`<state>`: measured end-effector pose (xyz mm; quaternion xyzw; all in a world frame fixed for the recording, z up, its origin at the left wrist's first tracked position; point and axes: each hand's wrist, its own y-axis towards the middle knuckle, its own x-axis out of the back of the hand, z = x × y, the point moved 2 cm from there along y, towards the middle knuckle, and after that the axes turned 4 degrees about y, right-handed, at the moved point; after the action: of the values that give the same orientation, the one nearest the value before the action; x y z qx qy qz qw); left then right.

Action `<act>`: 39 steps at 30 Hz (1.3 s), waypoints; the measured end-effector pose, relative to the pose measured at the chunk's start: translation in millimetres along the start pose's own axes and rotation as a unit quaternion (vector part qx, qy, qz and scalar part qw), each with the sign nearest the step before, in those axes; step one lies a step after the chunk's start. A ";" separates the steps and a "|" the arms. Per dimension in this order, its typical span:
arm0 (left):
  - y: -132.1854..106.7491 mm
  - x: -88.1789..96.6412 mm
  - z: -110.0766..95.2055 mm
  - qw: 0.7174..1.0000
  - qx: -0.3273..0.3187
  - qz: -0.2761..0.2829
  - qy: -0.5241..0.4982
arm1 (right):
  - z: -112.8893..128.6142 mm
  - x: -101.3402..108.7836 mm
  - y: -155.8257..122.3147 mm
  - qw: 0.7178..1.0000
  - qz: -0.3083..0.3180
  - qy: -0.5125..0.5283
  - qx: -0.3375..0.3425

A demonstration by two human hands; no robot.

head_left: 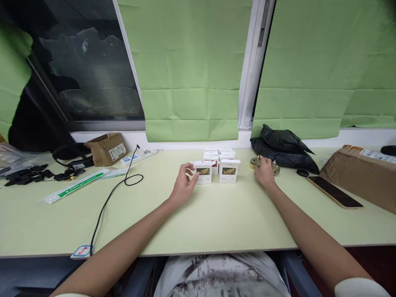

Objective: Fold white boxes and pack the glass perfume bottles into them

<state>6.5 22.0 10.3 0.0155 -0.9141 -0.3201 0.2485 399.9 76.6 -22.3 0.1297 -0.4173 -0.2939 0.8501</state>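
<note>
Several small white boxes (229,169) with a picture on the front stand in rows at the middle of a pale green table (216,222). My left hand (183,184) reaches to the front left box (204,172), thumb and fingers curved round its left edge. My right hand (264,172) lies to the right of the boxes, its fingers closed over a small shiny golden object (274,167) that is partly hidden beneath them.
A black plastic bag (283,150) lies behind my right hand. A phone (334,192) and a brown parcel (361,175) sit at the right. At the left are a black cable (111,196), a power strip (139,157), a small cardboard box (107,148) and a long white packet (76,185).
</note>
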 end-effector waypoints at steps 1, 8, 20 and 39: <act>0.0 0.2 -0.3 1.000 0.002 0.000 -0.001 | -0.4 -0.1 0.4 1.000 0.000 0.004 0.001; 0.5 1.1 0.0 1.000 -0.001 -0.016 -0.003 | -4.9 -5.9 4.4 0.999 0.021 0.014 0.041; 0.5 0.2 0.3 1.000 -0.009 -0.014 0.002 | -2.1 0.9 4.0 0.998 0.005 -0.010 0.069; -0.9 0.5 -2.5 1.000 -0.016 -0.008 0.010 | -7.7 -4.4 7.7 0.999 0.006 -0.033 0.020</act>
<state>7.1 19.7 11.7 0.0224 -0.9061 -0.3365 0.2555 406.9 85.3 -26.2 0.1349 -0.4518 -0.2844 0.8347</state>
